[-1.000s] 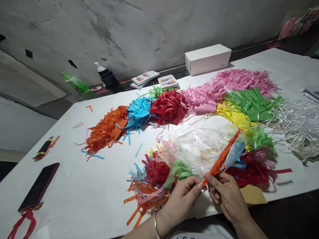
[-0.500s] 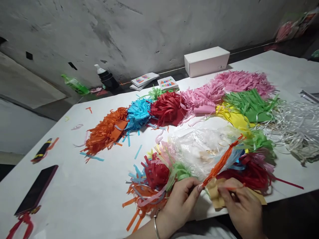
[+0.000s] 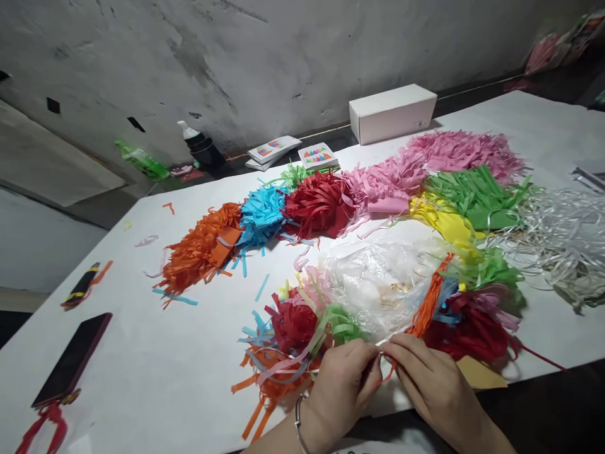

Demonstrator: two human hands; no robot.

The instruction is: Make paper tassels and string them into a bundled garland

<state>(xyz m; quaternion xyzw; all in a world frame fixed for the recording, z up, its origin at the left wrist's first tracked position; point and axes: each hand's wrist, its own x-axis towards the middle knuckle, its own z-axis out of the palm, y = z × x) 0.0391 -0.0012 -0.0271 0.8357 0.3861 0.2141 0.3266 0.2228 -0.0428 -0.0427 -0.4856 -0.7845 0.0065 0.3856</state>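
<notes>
My left hand (image 3: 347,381) and my right hand (image 3: 432,381) meet at the front edge of the table, fingertips pinched close together. Between them is the end of an orange tissue-paper tassel (image 3: 429,302), whose cut strips fan out beyond my right fingers toward a clear plastic bag (image 3: 378,284). A thin orange strand curls below the fingertips, and a short whitish strand shows above them; the exact grip is partly hidden. Tan paper (image 3: 479,373) lies partly behind my right hand. Red fringed paper (image 3: 472,328) is beside the tassel.
Mixed coloured tassels (image 3: 293,321) lie left of my hands. A row of fringed paper bundles, including orange (image 3: 203,246), blue (image 3: 262,214) and pink (image 3: 472,157), crosses the table. White string (image 3: 567,221) is heaped at right, a phone (image 3: 73,359) at left, a white box (image 3: 392,116) behind.
My right hand has moved left and up from over the tan paper to meet my left fingertips. The orange tassel has swung more upright, its strips looser.
</notes>
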